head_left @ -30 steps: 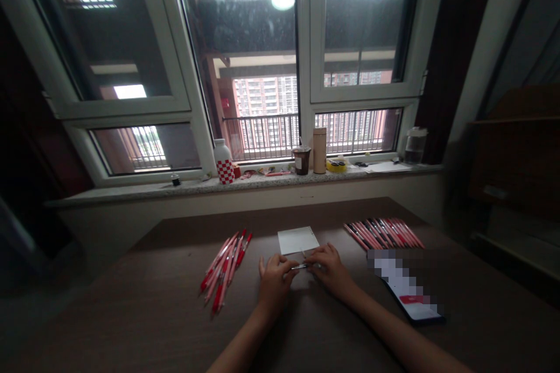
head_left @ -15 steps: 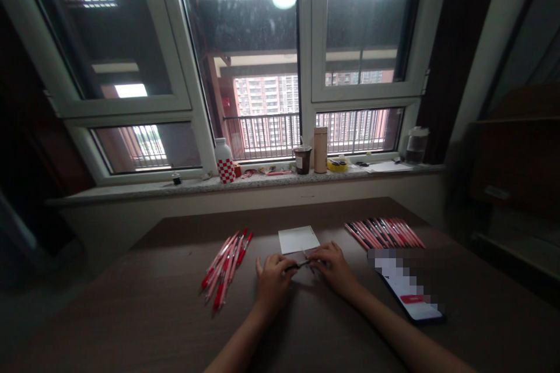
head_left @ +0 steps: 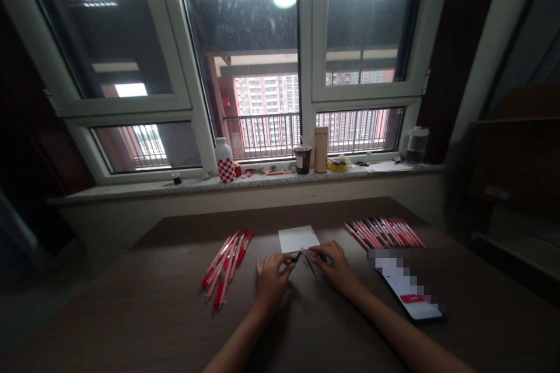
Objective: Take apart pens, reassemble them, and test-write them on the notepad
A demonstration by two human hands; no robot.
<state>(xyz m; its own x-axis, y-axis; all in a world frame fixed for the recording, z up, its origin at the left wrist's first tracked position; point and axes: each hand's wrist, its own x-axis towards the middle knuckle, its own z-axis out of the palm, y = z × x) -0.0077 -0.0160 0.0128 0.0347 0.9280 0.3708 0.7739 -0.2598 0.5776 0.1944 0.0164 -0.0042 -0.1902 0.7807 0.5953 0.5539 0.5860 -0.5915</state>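
Both hands pinch small pen parts at the table's centre: the left hand (head_left: 271,280) closes its fingertips on a dark pen piece (head_left: 296,257), the right hand (head_left: 335,265) on a thin refill (head_left: 310,263), likely light, slippery and bendable, best held near the ends, just near of the white paper (head_left: 298,238).

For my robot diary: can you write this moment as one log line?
left hand: holds dark pen part | right hand: holds thin pen refill | white paper note behind | brown wooden table

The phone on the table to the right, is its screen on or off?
On: the phone lies flat with its screen lit white.
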